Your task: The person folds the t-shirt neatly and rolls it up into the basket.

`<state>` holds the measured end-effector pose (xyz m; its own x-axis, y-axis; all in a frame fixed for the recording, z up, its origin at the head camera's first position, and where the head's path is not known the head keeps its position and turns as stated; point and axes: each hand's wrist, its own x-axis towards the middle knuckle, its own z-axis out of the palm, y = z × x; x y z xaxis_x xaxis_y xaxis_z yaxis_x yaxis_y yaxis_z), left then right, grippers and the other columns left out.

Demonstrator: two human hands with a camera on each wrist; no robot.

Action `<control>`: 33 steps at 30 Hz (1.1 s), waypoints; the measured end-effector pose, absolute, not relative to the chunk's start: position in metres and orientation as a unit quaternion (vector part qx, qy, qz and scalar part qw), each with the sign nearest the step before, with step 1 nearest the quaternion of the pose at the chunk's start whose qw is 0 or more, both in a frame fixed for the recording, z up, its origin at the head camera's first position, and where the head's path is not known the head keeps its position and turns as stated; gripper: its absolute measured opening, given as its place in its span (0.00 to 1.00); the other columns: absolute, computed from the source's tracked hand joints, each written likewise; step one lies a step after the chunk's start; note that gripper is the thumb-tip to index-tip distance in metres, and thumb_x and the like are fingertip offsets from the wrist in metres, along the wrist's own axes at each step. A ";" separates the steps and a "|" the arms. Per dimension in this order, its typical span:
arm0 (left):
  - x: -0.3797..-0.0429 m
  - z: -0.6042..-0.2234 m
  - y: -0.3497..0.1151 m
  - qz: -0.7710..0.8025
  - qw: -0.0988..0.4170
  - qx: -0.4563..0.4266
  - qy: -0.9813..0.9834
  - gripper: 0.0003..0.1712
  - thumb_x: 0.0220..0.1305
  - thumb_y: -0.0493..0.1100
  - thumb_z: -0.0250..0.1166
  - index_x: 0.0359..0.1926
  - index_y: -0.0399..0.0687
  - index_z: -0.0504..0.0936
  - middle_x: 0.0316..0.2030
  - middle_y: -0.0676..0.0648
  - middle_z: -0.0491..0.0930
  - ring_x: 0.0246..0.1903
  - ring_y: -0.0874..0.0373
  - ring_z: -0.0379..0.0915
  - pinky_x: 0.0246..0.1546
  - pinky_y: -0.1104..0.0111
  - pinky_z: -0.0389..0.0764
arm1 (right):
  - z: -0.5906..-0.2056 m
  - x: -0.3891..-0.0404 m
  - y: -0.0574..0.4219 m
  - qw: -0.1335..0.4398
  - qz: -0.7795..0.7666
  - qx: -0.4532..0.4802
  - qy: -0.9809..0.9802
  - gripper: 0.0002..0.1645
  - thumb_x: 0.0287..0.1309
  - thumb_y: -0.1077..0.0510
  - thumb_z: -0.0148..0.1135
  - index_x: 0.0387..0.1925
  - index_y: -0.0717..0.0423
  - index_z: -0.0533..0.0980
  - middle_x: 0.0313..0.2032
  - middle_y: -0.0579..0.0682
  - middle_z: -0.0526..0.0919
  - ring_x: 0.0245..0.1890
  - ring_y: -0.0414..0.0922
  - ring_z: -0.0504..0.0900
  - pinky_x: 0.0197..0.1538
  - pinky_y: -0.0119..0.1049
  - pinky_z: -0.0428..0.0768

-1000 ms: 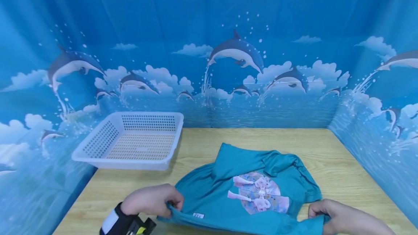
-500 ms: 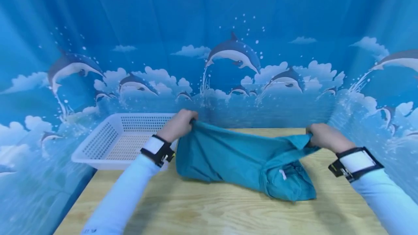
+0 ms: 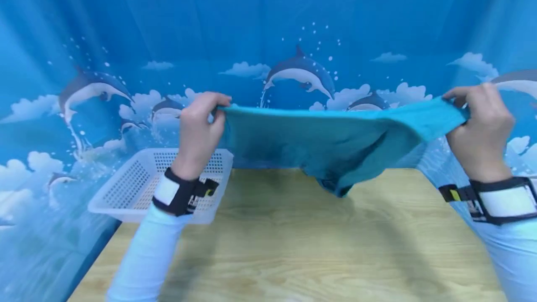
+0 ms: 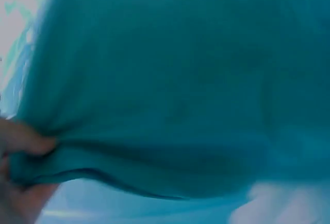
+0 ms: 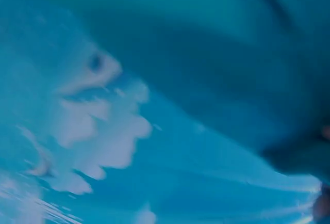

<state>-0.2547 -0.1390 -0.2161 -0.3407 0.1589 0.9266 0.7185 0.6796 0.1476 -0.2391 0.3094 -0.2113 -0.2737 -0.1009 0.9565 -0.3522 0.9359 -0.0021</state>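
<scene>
Stretched between both hands, a teal shirt point(image 3: 293, 134) hangs in the air above the table. My left hand point(image 3: 199, 129) pinches its left corner between thumb and fingers. At the other end my right hand point(image 3: 482, 125) grips the right corner, held at about the same height. The upper edge is pulled nearly straight, while the lower part sags right of centre. In the left wrist view the teal cloth point(image 4: 165, 79) fills most of the picture, with finger and thumb on its edge. The shirt's printed front is hidden.
A white perforated plastic basket point(image 3: 105, 199) stands at the back left of the wooden table point(image 3: 293, 255), partly behind the left forearm. Around the table hangs a blue curtain point(image 3: 168, 22) printed with dolphins and clouds.
Both hands have lifted the shirt from the table and moved up and away from the body. Its printed front, visible at first, has turned out of sight. The basket stays put.
</scene>
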 end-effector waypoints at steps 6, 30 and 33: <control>-0.219 -0.315 -0.142 -0.233 0.177 -0.358 -0.887 0.15 0.50 0.23 0.61 0.34 0.44 0.83 0.34 0.49 0.84 0.37 0.57 0.80 0.39 0.68 0.81 | -0.304 -0.206 0.317 0.204 0.089 0.182 -0.958 0.14 0.44 0.71 0.63 0.31 0.51 0.79 0.28 0.46 0.77 0.25 0.41 0.71 0.25 0.31 0.67; -0.172 -0.422 -0.167 -0.275 -0.137 -0.288 -0.907 0.12 0.45 0.28 0.60 0.22 0.52 0.76 0.22 0.60 0.69 0.24 0.68 0.62 0.26 0.74 0.67 | -0.440 -0.131 0.335 -0.217 0.362 0.149 -0.894 0.27 0.67 0.53 0.51 0.15 0.61 0.59 0.15 0.37 0.55 0.14 0.32 0.55 0.18 0.31 0.58; -0.167 -0.423 -0.167 -0.267 -0.165 -0.284 -0.906 0.13 0.45 0.28 0.62 0.22 0.52 0.77 0.22 0.60 0.71 0.23 0.69 0.63 0.26 0.75 0.68 | -0.447 -0.127 0.338 -0.224 0.374 0.184 -0.881 0.23 0.64 0.59 0.53 0.14 0.66 0.66 0.14 0.34 0.60 0.14 0.29 0.60 0.17 0.28 0.62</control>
<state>-0.1668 -0.1670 -0.4229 -0.7838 0.6033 -0.1472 0.4272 0.6959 0.5772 -0.1269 0.3377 -0.4475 -0.8325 -0.4910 -0.2566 -0.1570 0.6532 -0.7407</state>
